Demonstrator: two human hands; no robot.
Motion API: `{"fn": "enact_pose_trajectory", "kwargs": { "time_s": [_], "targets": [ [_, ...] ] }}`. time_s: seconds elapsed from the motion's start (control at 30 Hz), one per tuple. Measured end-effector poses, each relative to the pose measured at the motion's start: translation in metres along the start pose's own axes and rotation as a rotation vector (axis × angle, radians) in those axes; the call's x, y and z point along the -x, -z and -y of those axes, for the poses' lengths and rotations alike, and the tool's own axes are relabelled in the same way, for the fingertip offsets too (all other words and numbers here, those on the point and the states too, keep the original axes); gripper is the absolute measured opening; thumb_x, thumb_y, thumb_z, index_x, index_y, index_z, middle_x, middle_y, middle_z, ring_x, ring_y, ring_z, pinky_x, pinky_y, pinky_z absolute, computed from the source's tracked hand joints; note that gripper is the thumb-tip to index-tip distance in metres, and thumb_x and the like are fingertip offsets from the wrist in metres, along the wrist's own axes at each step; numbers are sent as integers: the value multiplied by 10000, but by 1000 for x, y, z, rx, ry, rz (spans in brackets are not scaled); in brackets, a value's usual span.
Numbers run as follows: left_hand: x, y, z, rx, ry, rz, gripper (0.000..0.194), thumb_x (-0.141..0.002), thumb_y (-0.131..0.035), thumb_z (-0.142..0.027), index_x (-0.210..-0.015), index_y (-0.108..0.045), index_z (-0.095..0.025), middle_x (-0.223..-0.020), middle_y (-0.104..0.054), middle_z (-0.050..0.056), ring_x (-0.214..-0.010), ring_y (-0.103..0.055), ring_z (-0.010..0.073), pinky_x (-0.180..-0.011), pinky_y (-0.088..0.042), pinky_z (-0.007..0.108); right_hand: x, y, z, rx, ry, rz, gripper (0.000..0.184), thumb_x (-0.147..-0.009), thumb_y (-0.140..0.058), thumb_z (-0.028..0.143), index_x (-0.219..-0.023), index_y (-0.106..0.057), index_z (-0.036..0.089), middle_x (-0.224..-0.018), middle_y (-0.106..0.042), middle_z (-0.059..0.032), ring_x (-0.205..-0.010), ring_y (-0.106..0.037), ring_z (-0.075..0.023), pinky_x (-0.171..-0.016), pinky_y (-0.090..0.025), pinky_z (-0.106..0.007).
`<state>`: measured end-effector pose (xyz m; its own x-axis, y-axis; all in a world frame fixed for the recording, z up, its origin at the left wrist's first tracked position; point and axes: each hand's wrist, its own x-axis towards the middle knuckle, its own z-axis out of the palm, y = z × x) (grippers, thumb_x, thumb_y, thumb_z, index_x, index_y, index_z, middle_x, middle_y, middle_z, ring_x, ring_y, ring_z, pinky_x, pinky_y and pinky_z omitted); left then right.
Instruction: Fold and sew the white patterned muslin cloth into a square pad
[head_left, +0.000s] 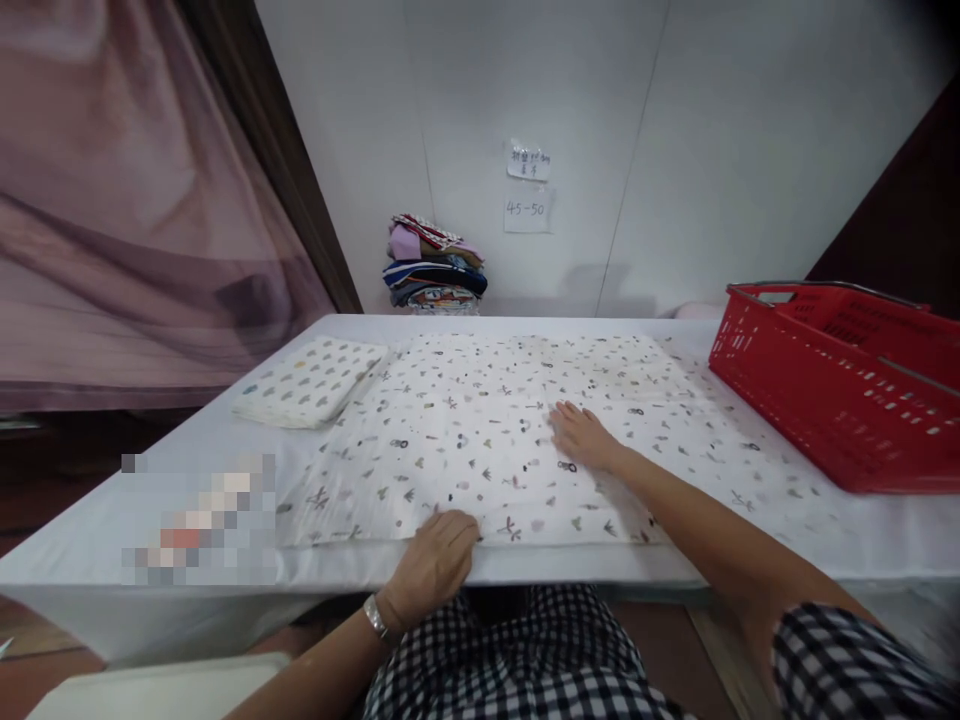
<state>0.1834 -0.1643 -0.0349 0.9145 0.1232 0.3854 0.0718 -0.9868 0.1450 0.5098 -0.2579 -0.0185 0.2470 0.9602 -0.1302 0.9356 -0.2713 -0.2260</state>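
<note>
A white cloth with small printed figures (480, 430) lies spread flat on the white table (150, 480). My left hand (435, 562) rests at the cloth's near edge with its fingers curled over the hem, gripping it. My right hand (581, 435) lies flat on the middle of the cloth, fingers stretched out and pressed down. A smaller folded cloth with coloured dots (311, 380) sits on the table to the left of the spread one.
A red plastic basket (832, 390) stands on the table's right side. A stack of folded clothes (433, 265) sits against the white wall at the back. Two paper notes (527, 185) hang on the wall. A purple curtain (112, 200) hangs at left.
</note>
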Motion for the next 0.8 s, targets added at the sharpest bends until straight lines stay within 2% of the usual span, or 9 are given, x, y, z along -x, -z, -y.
{"fn": "enact_pose_trajectory", "kwargs": {
  "time_s": [0.13, 0.27, 0.3, 0.4, 0.43, 0.57, 0.6, 0.73, 0.8],
  "targets": [
    [0, 2, -1, 65, 25, -30, 234, -800, -410, -104, -959, -558, -191, -969, -599, 46, -928, -513, 183, -898, -390, 378, -10, -6, -2, 1, 191, 73, 715, -860, -132, 671, -1450, -185, 269, -1518, -58, 7, -1390, -5, -220, -1118, -14, -419],
    [0, 3, -1, 99, 30, -32, 217, -780, -423, -91, -912, -561, -192, -907, -585, 44, -878, -509, 172, -866, -403, 360, -26, -7, 8, 43, 25, 21, 735, -863, -110, 665, -1449, -201, 232, -1517, -52, -45, -1387, -3, -263, -1103, -7, -479],
    [0, 3, -1, 105, 26, -39, 214, -774, -426, -87, -904, -560, -192, -897, -581, 46, -870, -508, 170, -856, -407, 352, -31, -7, 12, 50, 61, 7, 735, -864, -123, 664, -1450, -196, 226, -1517, -49, -52, -1387, 1, -264, -1102, 6, -479],
    [0, 1, 2, 117, 12, -66, 198, -770, -436, -86, -890, -554, -192, -880, -573, 45, -847, -503, 163, -822, -414, 328, -49, -7, 26, 21, 412, 96, 690, -866, -176, 663, -1447, -176, 291, -1517, -61, 1, -1389, -18, -232, -1114, 31, -425],
    [1, 0, 3, 118, 7, -69, 184, -775, -442, -93, -884, -552, -192, -875, -571, 42, -838, -502, 160, -809, -414, 320, -57, -7, 30, 7, 466, 126, 679, -864, -178, 666, -1443, -175, 311, -1517, -67, 19, -1389, -27, -227, -1117, 28, -417],
    [3, -10, 9, 91, -14, -79, 98, -817, -462, -143, -847, -544, -189, -839, -567, 24, -808, -495, 144, -758, -398, 294, -92, -3, 46, 8, 213, 87, 745, -848, -113, 689, -1451, -175, 257, -1519, -31, -21, -1384, 13, -277, -1105, 17, -483],
    [3, -13, 10, 78, -20, -94, 79, -831, -466, -160, -829, -540, -188, -827, -567, 15, -799, -494, 139, -744, -391, 288, -101, -4, 51, 8, 209, 82, 755, -847, -102, 688, -1455, -162, 243, -1518, -16, -31, -1383, 26, -279, -1103, 27, -487],
    [5, -32, 19, 11, -66, -180, 93, -862, -506, -214, -776, -528, -186, -786, -574, -21, -743, -497, 108, -652, -372, 260, -129, -9, 77, -33, 573, 193, 691, -856, -155, 681, -1447, -145, 322, -1519, -16, 26, -1389, 4, -231, -1111, 60, -435],
    [7, -44, 23, -4, -70, -174, 91, -855, -532, -228, -770, -539, -196, -769, -585, -23, -726, -517, 110, -616, -388, 268, -147, -9, 84, -35, 511, 182, 663, -867, -139, 664, -1442, -165, 335, -1520, -47, 31, -1389, -8, -240, -1108, 49, -453]
  ]
}}
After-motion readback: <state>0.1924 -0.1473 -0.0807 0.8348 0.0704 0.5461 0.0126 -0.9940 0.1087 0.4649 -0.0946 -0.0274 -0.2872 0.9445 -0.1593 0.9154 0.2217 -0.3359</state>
